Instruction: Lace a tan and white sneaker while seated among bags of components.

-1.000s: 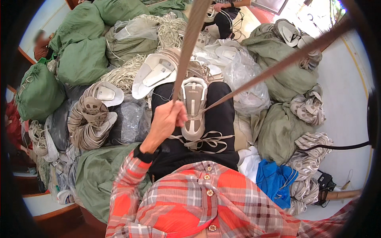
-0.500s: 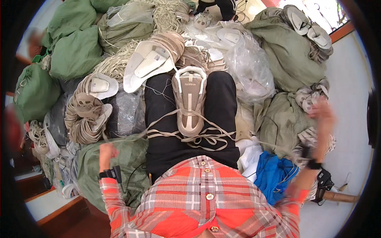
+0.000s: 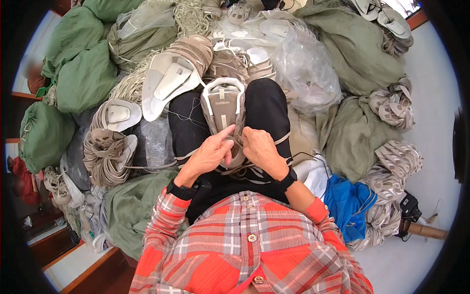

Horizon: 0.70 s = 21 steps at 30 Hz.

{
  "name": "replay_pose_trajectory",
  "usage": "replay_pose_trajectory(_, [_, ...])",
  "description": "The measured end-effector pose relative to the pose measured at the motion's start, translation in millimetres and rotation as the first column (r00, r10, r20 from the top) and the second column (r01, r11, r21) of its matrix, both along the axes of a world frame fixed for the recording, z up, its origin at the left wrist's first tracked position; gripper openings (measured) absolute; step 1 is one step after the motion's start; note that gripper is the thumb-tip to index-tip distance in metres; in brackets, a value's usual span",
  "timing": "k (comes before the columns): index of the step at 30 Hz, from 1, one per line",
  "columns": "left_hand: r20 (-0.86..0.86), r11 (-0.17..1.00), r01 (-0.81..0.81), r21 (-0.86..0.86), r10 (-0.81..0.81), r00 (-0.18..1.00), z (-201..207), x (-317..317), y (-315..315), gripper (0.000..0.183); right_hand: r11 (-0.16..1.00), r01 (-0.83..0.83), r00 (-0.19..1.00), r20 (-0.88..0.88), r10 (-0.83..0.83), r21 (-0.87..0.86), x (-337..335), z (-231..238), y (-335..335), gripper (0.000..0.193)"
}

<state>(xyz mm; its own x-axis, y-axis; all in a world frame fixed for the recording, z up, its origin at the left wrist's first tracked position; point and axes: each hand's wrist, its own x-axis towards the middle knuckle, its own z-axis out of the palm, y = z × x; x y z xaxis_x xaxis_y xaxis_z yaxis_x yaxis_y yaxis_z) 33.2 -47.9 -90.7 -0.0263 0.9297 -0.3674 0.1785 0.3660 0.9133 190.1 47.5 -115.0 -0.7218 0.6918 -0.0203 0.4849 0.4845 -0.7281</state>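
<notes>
Past the plaid shirt, the left hand spreads thumb from index; the right hand curls its fingers closely; whether either pinches a lace is unclear. Both meet over the taupe-and-white sneaker upper between black-trousered thighs. Beyond lie stacked uppers and green sacks.

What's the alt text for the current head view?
A person's bare left hand and bare right hand are close together over the near end of a taupe-and-white shoe upper, positioned between knees in black trousers. Around lie stacked beige-and-white shoe uppers, green cloth sacks, a clear plastic bag and a crumpled blue bundle.
</notes>
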Motion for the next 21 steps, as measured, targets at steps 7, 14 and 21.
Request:
replay_pose_trajectory(7, [0.150,0.996,0.006,-0.092,0.008,0.989,-1.7,-8.2,8.5,0.041,0.996,0.032,0.991,0.128,-0.042,0.079,-10.3,2.3,-11.2,0.009])
replay_pose_trajectory(14, [0.327,0.968,0.037,-0.247,0.047,0.944,-4.4,-23.4,20.6,0.031,0.989,0.143,0.990,-0.010,-0.143,-0.039,-17.0,-10.5,-13.9,0.011])
replay_pose_trajectory(21, [-0.563,0.771,0.570,-0.283,-0.615,0.552,-13.6,-26.2,76.5,0.018,1.000,0.029,0.999,-0.017,-0.029,-0.011,-2.4,-10.7,-7.6,0.008])
